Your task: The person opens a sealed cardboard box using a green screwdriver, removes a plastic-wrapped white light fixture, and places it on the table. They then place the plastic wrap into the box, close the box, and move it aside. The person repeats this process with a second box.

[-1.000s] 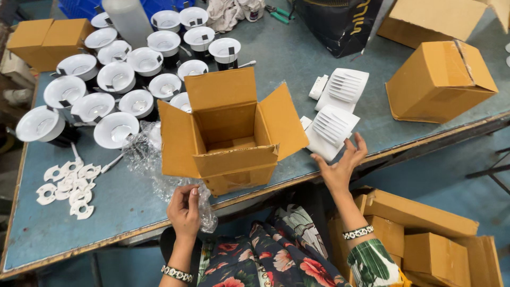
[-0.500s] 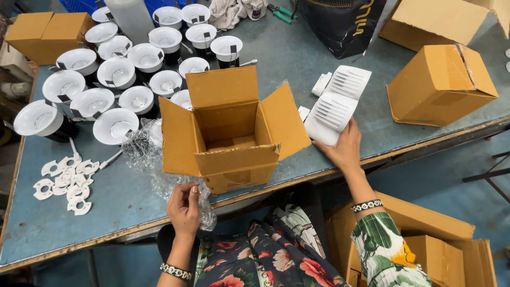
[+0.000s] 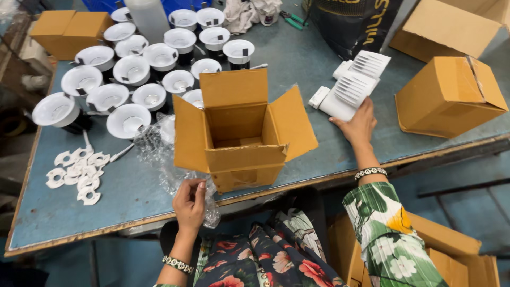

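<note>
Resting right hand (image 3: 360,126) flat on white slatted parts (image 3: 350,90) | left hand (image 3: 189,202) grip pinching clear bag (image 3: 175,165) | open carton (image 3: 241,130) empty

The left hand (image 3: 189,203) is seen in the lower middle of the frame, raised from a forearm that enters at the bottom edge. Its fingers (image 3: 200,189) are curled inward and pinched lightly together, with the back of the hand turned toward the camera. A beaded band is worn at the left wrist, low in the frame.

The right hand (image 3: 359,125) is stretched up toward the right of centre, palm down, with the fingers spread forward and flattened. The right arm is extended from the lower right corner, where a patterned sleeve covers it to the forearm. A similar band is worn on the right wrist.
</note>
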